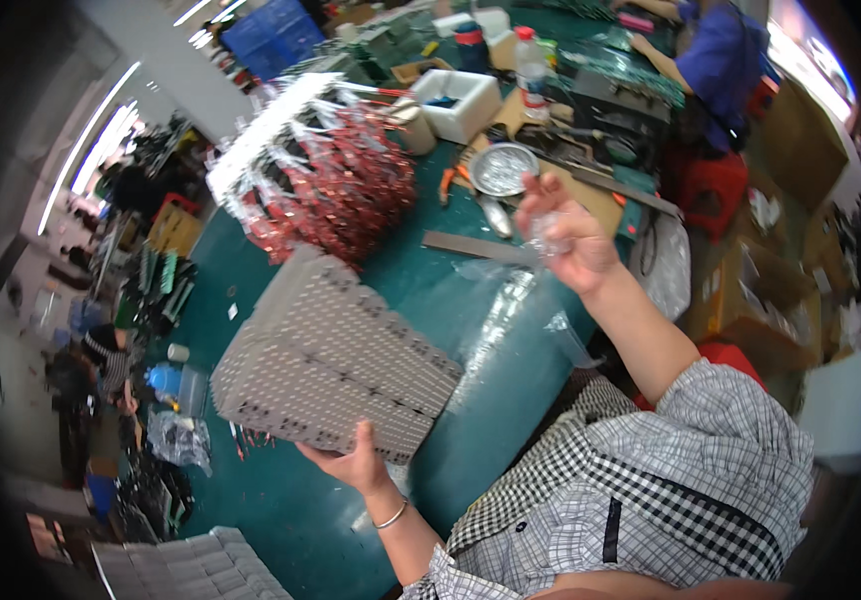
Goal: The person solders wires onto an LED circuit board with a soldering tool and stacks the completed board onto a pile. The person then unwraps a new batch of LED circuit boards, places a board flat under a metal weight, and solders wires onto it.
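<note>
My left hand point(359, 464), with a bracelet at its wrist, grips the near edge of a grey panel point(326, 365) covered in rows of pale dots. The panel is tilted up over the green table point(391, 535), and most of my left fingers are hidden behind it. Raised to the right, my right hand point(576, 245) has its fingers curled around a crumpled piece of clear plastic point(548, 232). Beyond the panel lies a large bundle of red wires point(346, 180) with white ends. A metal ruler point(476, 246) rests just left of my right hand.
A metal dish point(504, 170), orange-handled pliers point(447, 186), a white foam box point(458, 104) and a red-capped bottle point(530, 70) stand farther back. Stacked grey panels point(196, 570) sit at lower left. Cardboard boxes point(766, 310) stand at right; another person point(721, 65) works at far right.
</note>
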Demonstrator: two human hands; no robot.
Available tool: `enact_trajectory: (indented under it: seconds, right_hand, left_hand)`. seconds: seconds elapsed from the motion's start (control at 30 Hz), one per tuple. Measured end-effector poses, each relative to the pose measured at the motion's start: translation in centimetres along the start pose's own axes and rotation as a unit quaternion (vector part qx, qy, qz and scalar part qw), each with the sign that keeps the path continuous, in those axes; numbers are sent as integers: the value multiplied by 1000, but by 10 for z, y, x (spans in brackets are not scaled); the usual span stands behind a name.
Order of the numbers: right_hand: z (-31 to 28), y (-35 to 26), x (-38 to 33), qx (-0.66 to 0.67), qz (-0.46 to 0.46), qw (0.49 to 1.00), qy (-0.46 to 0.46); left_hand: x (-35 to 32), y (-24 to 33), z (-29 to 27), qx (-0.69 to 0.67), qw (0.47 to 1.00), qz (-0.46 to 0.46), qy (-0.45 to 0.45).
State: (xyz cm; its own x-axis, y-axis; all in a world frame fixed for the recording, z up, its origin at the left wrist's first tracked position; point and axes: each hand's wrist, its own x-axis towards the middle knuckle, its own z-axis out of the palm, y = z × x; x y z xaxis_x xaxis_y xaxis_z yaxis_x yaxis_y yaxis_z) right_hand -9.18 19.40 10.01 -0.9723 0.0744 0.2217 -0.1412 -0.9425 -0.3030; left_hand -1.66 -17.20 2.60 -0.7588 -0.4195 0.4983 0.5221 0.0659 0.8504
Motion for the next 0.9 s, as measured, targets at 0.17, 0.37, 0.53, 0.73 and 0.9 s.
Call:
enact_trajectory:
  seconds: [0.17,0.37,0.53,0.73,0.9]
  right_hand:
    - [-52,0,1,-247,-60,964,-73]
    - [-67,27,-81,-846,-98,453,-263]
    - [-56,18,-99,-857,-132,408,-285]
    - [-79,20,-54,-361,0,923,130]
    - [-10,29,11,-117,-14,987,106]
  left_hand:
    - [-21,-1,-5,65,996,59,-34]
    - [-47,18,-12,102,990,67,-64]
    - [-72,9,-19,143,976,118,-117]
    - [-83,9,-8,49,987,105,-107]
    - [-91,-7,-37,254,945,166,-123]
